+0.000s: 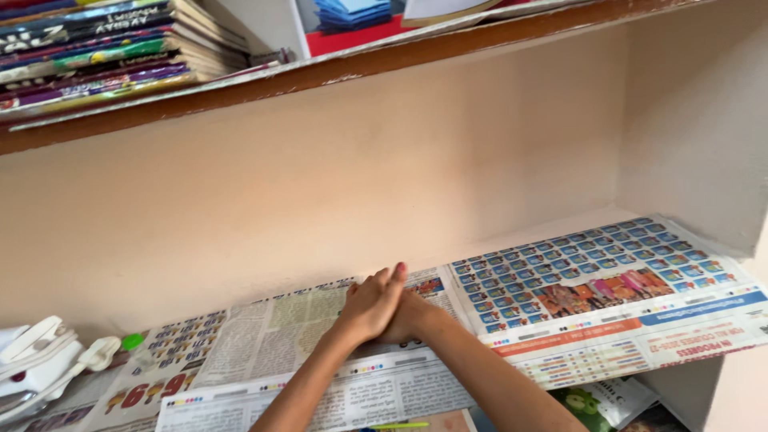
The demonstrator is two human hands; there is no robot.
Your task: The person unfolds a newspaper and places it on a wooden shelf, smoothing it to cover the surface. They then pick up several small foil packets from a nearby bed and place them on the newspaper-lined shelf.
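**Shelf lining: sheets down, hands pressing**

Far left: white plastic corded appliance [36, 352] on the shelf. Across the shelf: printed newspaper sheets [264, 336] lying flat; a colourful sheet of small blue picture tiles [592, 280] covers the right end, so the lining looks largely laid. Centre: left hand [372, 308] crossed over right hand [412, 316], both open-palmed, gripping nothing, pressed on the paper seam. Above: stacked thin books [104, 48] on the brown-edged upper shelf [336, 72].
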